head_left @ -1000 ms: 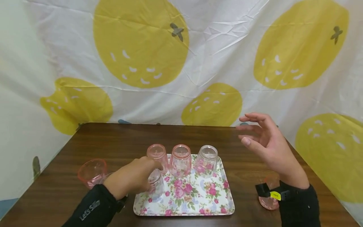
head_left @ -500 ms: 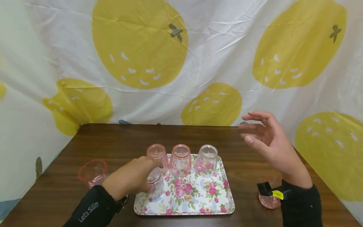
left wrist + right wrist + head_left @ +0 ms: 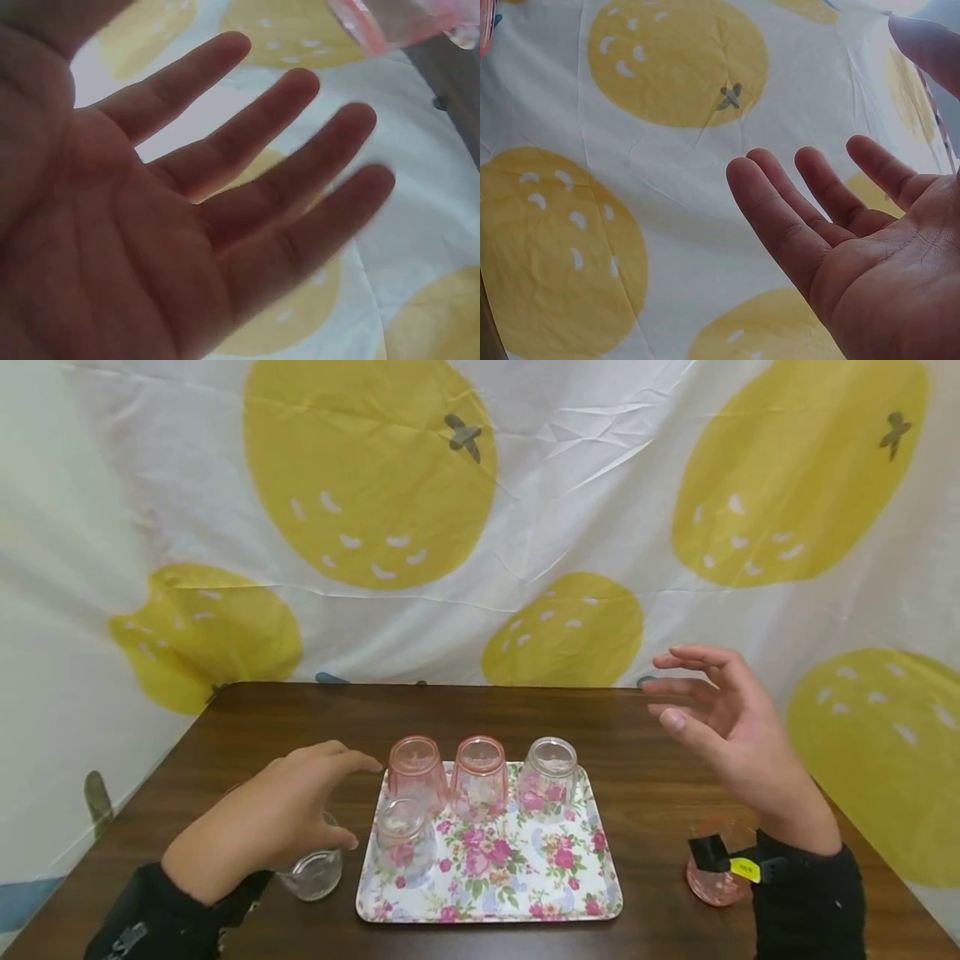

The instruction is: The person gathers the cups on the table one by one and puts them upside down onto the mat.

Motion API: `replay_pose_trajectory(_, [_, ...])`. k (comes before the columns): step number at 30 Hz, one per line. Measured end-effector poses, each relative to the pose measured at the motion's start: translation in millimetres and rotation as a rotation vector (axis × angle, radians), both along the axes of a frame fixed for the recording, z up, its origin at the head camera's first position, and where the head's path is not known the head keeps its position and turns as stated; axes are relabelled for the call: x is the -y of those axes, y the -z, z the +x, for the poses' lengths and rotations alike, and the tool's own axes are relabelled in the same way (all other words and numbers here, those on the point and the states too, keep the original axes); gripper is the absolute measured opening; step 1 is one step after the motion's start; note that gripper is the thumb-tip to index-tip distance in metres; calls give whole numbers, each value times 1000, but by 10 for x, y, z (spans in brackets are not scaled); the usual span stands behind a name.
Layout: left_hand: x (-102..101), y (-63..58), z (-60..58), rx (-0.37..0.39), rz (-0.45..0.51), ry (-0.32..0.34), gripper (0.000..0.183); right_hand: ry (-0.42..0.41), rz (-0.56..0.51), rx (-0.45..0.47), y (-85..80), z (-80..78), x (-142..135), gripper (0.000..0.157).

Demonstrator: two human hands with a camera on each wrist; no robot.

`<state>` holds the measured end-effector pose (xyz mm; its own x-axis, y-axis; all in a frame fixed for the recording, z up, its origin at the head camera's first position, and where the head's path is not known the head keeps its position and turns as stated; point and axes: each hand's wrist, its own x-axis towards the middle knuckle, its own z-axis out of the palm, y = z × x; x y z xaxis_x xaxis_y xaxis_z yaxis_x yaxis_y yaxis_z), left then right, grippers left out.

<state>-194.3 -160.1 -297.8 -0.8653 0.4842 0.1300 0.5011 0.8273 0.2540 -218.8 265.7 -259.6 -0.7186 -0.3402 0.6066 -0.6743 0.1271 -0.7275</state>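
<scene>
My left hand (image 3: 273, 814) hovers left of the floral tray (image 3: 525, 906), fingers extended and holding nothing; in the left wrist view its fingers (image 3: 255, 187) are spread. A clear glass (image 3: 315, 875) stands below it on the table, partly hidden. On the tray are upside-down glasses: a pink glass (image 3: 415, 777) at the back left, another pink glass (image 3: 480, 785) at the back middle, a clear glass (image 3: 550, 781) at the back right and a clear glass (image 3: 405, 839) in front of the leftmost. My right hand (image 3: 738, 743) is raised over the table's right side, fingers loosely bent, nothing held.
A pink glass (image 3: 716, 878) stands on the right of the brown table (image 3: 337, 710), partly behind the right wrist strap. Another pink glass at the left is almost wholly covered by my left hand. A lemon-print cloth (image 3: 562, 485) hangs along the table's back edge.
My left hand has let go of the front clear glass, which stays upside down on the tray, and moved left off it. My right hand has drifted slightly right and up.
</scene>
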Motion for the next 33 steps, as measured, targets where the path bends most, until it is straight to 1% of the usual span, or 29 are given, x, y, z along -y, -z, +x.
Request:
replay_pose_trajectory(1, [34,27,5,30,-9,-1,76,14,7,8,-7,-1,3,57])
replay_pose_trajectory(2, [66,57,7,68,-20,-5,79,4,8,-4,-12,-7,6,57])
replay_pose_trajectory(4, [117,123,11,158,-48,-34,85,-30,7,-36,-8,-28,5,55])
replay_pose_trajectory(7, [168,217,12,269,-82,-80,91,-64,5,-68,-1,-40,1,54])
replay_pose_trajectory(9, [189,263,18,299,-94,-117,90,-80,0,-78,5,-43,-2,54])
replay_pose_trajectory(13, [225,325,21,268,-94,-122,85,-73,4,-63,-2,-32,1,54])
replay_pose_trajectory(16, [232,340,0,239,-97,-106,80,-68,5,-60,-5,-30,-3,54])
replay_pose_trajectory(21, [224,345,-42,251,-103,-107,75,-70,-2,-73,5,-31,-22,54])
replay_pose_trajectory(29, [259,351,-61,271,-89,-122,67,-85,-10,-67,21,-37,-5,57])
replay_pose_trajectory(30, [266,349,-64,270,-86,-125,66,-86,-10,-65,21,-37,-4,58])
replay_pose_trajectory(33, [288,348,-60,235,-86,-124,64,-91,-12,-67,24,-42,3,57])
